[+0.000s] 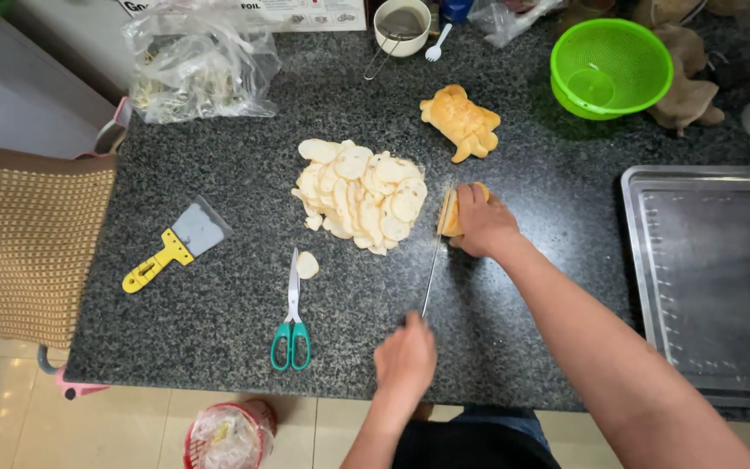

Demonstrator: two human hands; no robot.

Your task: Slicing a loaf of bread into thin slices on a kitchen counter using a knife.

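Observation:
My right hand (485, 224) grips a short golden bread piece (450, 214) on the dark granite counter (219, 295). My left hand (405, 356) is closed on the handle of a long thin knife (434, 260), whose blade runs up to the cut end of the bread. Just left of the blade lies a pile of several thin pale slices (362, 195). A single loose slice (306, 265) rests apart, beside teal-handled scissors (292, 314). A second, knobbly bread piece (462, 122) lies further back.
A scraper with a yellow handle (175, 243) lies at the left. A metal baking tray (713, 278) sits at the right, a green colander (609, 65) behind it. A plastic bag (197, 65) and a cup with a strainer (401, 26) stand at the back. A woven cloth (41, 243) hangs at the left edge.

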